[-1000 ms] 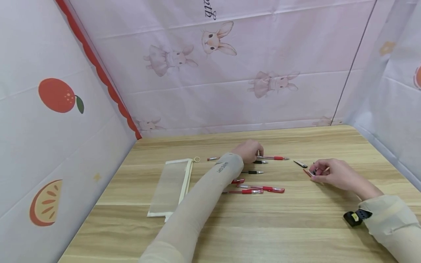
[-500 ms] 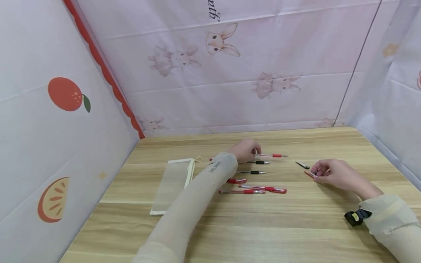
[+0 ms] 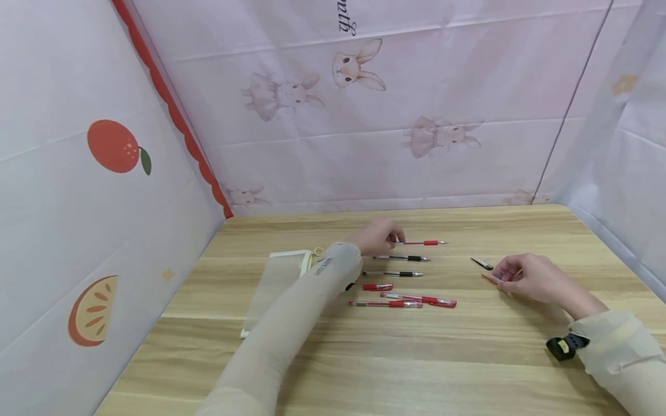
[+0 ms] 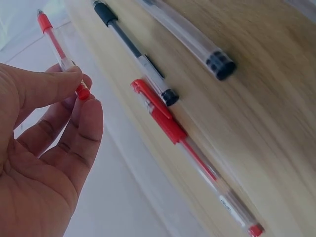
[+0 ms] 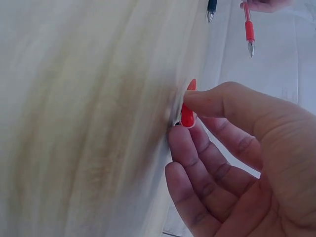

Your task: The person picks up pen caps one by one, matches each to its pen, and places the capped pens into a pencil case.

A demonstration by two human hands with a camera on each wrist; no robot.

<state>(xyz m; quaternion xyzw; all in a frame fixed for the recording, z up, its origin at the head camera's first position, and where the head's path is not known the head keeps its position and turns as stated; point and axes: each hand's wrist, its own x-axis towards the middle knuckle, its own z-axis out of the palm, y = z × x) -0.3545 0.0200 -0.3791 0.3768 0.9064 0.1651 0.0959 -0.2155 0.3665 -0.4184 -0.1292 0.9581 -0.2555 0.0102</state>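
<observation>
My left hand (image 3: 378, 236) pinches the tail end of an uncapped red gel pen (image 3: 428, 242) between thumb and fingertips, its tip pointing right. In the left wrist view the red pen (image 4: 55, 42) is close above the table's far side. My right hand (image 3: 531, 278) holds a red pen cap (image 5: 188, 106) between thumb and fingers, low over the table. Just left of those fingers lies a black pen cap (image 3: 481, 263). Two uncapped black pens (image 3: 411, 258) lie below the left hand. A capped red pen (image 4: 168, 123) shows near them in the left wrist view.
Closer to me on the wooden table (image 3: 416, 364) lie a loose red cap (image 3: 378, 286) and two red pens (image 3: 387, 303). A pale mesh zip pouch (image 3: 270, 280) sits left, partly behind the left sleeve. Printed cloth walls (image 3: 312, 167) stand around the table.
My left hand has drawn the red pen leftward, away from the right hand, uncovering more of the black pens. The right hand has stayed almost in place with the cap.
</observation>
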